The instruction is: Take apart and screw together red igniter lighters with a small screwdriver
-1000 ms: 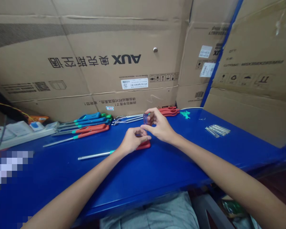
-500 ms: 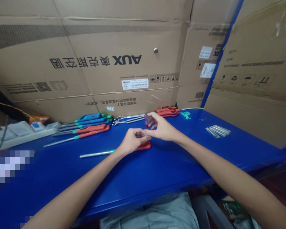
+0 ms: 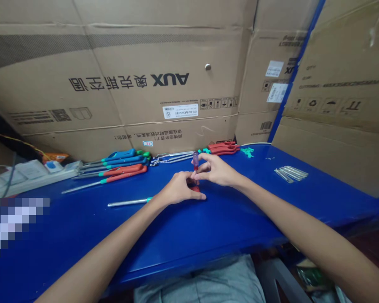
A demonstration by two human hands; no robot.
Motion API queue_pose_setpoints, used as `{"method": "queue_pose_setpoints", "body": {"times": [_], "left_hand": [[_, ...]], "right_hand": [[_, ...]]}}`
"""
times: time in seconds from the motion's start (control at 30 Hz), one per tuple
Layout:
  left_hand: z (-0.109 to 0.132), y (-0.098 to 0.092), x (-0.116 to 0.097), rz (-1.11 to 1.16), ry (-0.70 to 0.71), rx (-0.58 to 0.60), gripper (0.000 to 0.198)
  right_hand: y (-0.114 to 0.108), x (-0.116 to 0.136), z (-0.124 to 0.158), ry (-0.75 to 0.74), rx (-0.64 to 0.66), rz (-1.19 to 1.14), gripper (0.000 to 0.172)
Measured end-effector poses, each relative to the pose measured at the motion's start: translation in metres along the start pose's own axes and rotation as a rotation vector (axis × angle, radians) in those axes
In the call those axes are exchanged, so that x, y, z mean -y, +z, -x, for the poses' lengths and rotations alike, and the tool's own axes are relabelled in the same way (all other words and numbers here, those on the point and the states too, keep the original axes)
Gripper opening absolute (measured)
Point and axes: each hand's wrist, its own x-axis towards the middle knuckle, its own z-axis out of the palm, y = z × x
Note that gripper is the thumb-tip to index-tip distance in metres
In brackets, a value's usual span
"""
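Observation:
A long-nosed lighter with a metal tube, green collar and red handle lies on the blue table, its tube pointing left. My left hand is over its handle and covers most of it, thumb stretched along the near side and fingers curled on the far side. In my right hand a small screwdriver stands upright, thumb and fingers closed on its clear purple and red handle. Its tip is hidden by my left hand, close to the lighter's red handle.
Several blue-, green- and red-handled lighters lie at the back left beside a power strip. Thin metal rods with wires, red handle parts and green pieces lie along the cardboard. Silver tubes sit at right.
My left thumb has stretched out to the right along the near side of the red handle. My right hand keeps the screwdriver upright, nearly in the same place. The view has shifted slightly.

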Motion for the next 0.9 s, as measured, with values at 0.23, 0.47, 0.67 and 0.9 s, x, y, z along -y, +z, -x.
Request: {"method": "queue_pose_setpoints", "body": {"times": [0.23,0.47,0.67,0.9], "left_hand": [[0.001,-0.004,-0.004,-0.094,-0.051,0.017,0.036],[0.0,-0.003,-0.003,-0.128,0.002,0.005,0.033],[-0.001,-0.003,-0.003,-0.152,-0.009,0.01,0.031],[-0.001,-0.004,-0.005,-0.163,0.013,0.019,0.029]], "right_hand": [[0.001,-0.003,-0.002,-0.041,0.1,-0.026,0.028],[0.005,-0.008,-0.004,-0.066,0.03,-0.029,0.026],[0.009,-0.008,-0.004,-0.088,-0.049,0.028,0.025],[0.01,-0.009,-0.005,-0.141,-0.083,0.106,0.028]]}}
